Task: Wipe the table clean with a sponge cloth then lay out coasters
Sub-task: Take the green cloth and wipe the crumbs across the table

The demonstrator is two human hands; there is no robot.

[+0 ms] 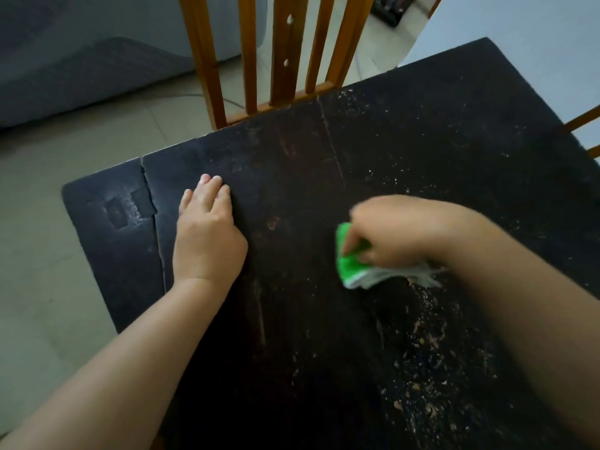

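A dark, worn wooden table [324, 352] fills most of the view. Pale crumbs and specks [431, 362] lie scattered over its right half. My right hand [393, 232] is closed on a green and white sponge cloth [354, 264] and presses it onto the tabletop near the middle; the hand is motion-blurred. My left hand [207, 232] rests flat on the table to the left, fingers together and extended, holding nothing. No coasters are in view.
A wooden chair back [279, 56] with vertical slats stands against the table's far edge. Another piece of wooden chair [584, 125] shows at the right edge. A grey sofa [81, 60] sits at the upper left on a tiled floor [42, 238].
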